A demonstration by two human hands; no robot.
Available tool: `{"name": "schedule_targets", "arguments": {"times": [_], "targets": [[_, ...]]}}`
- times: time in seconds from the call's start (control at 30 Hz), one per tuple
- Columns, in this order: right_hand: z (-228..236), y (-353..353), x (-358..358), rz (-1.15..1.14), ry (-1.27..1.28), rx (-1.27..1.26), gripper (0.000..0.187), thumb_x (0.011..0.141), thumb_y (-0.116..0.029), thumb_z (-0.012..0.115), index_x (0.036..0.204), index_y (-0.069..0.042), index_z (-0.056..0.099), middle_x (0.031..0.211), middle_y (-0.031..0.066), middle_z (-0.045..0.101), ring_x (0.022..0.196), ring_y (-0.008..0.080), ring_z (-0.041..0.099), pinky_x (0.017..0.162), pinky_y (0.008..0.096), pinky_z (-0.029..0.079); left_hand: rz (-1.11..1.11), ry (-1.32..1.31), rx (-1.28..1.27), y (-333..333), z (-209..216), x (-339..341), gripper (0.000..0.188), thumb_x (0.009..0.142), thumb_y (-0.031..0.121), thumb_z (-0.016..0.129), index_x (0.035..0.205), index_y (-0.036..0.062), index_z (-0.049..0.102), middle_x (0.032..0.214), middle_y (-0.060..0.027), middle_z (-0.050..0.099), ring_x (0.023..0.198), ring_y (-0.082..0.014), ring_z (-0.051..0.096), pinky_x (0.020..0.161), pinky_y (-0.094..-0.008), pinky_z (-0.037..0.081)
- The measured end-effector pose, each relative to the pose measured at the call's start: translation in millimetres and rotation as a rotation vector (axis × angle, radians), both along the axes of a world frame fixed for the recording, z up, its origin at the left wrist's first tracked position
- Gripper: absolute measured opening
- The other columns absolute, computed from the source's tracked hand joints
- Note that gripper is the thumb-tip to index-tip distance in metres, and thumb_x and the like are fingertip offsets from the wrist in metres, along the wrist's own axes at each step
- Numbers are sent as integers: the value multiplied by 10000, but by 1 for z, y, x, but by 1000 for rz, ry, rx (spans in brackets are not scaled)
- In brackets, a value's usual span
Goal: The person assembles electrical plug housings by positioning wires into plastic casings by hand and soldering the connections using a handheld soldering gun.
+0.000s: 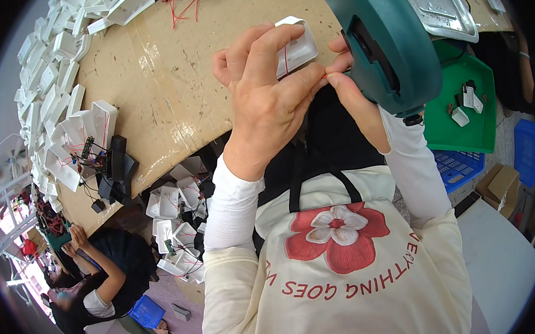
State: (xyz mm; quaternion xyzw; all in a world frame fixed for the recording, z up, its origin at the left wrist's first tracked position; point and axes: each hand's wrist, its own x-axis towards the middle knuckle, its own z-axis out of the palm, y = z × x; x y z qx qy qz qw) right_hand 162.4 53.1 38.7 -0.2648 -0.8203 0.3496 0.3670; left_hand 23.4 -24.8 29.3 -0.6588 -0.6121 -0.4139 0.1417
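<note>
My left hand [263, 100] is raised over the table's near edge, thumb and forefinger pinched on a thin red wire, its other fingers loosely curled and apart. My right hand [355, 91] meets it there, thumb against fingertips at the same wire, some of its fingers hidden behind a dark green rounded housing [410, 42] with a black slot. Just past my fingers lies a white plastic case [300, 50], partly covered by my left hand. A red wire [285, 60] runs across the case toward my hands.
White cases [49, 101] pile up along the table's left, some with wires and boards. More cases [175, 203] sit below the table edge. To the right are a metal tray [464, 23], a green tray [482, 123] and a blue basket [463, 167]. Another person [112, 280] works at lower left.
</note>
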Motion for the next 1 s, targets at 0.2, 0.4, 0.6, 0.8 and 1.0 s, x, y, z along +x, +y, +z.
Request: {"name": "schedule_targets", "arguments": {"times": [0.2, 0.4, 0.6, 0.8, 1.0], "targets": [[1, -1, -2, 45, 206, 31, 256, 736, 46, 632, 977, -8, 561, 933, 59, 600, 740, 94, 590, 635, 218, 481, 19, 16, 42, -5, -3, 1, 175, 613, 158, 726, 771, 174, 653, 908, 22, 550, 855, -180, 514, 762, -374, 268], [-1, -9, -1, -168, 18, 38, 620, 634, 27, 728, 1186, -12, 449, 1050, 89, 609, 832, 161, 642, 723, 236, 495, 38, -29, 150, -9, -14, 6, 206, 624, 111, 733, 800, 144, 632, 694, 50, 517, 645, -122, 515, 724, -345, 262], [18, -11, 9, -2, 5, -167, 379, 765, 41, 572, 1133, -2, 495, 1113, 80, 529, 818, 87, 566, 701, 208, 442, 77, -68, 149, -11, -16, -3, 207, 631, 84, 715, 807, 149, 629, 699, 42, 519, 661, -134, 508, 731, -348, 251], [28, -12, 54, 69, 71, -249, 532, 743, -14, 612, 1238, 39, 423, 1201, 164, 508, 764, 112, 566, 685, 215, 453, 237, 69, 84, -5, -8, -6, 152, 641, 80, 687, 767, 152, 640, 900, 7, 537, 836, -170, 500, 810, -401, 245], [31, -43, 91, -76, 64, -569, 551, 687, -89, 672, 1175, 45, 455, 1095, 158, 540, 694, 117, 553, 637, 248, 445, 207, 79, -39, 4, -8, -11, 60, 663, 89, 665, 702, 110, 625, 988, -2, 538, 923, -200, 514, 911, -481, 207]]}}
